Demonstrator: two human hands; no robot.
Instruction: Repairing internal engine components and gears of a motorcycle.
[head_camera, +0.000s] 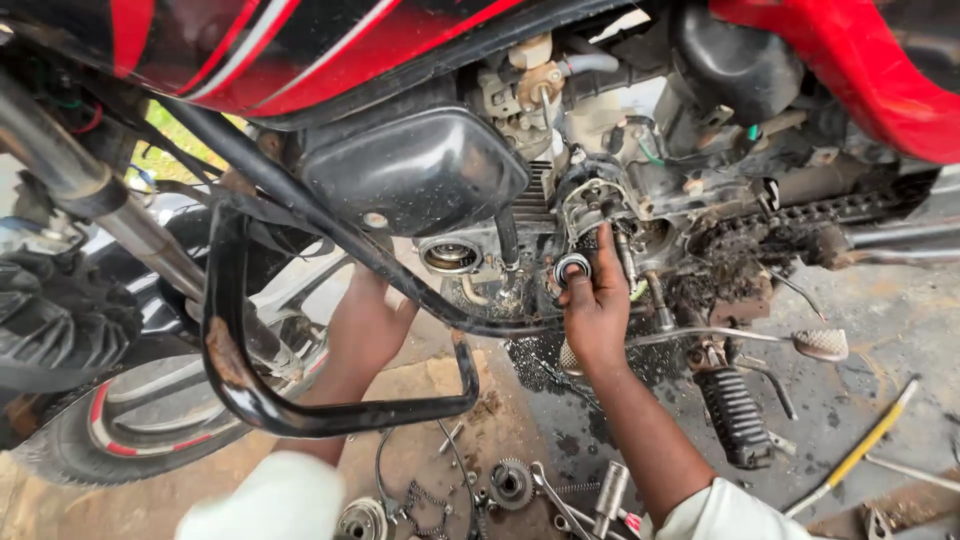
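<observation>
Greasy steel shows between the fingertips of the right hand (596, 305): a small round bearing (572, 267), pinched narrowly and held up against the open side of the engine (600, 205). Just above the grip sits the bared engine opening; to its right hangs the oily chain (800, 212), and below and right of it jut the footpeg (735, 415) and brake pedal (820, 344). The left hand (368, 325) reaches up behind the black crash bar (240, 380), its fingers hidden under the frame tube, so whether it grips anything cannot be told. Below both wrists, loose parts lie on the ground: a gear (511, 482), a socket (610, 490). Well right of the grip lies a yellow screwdriver (860, 450).
</observation>
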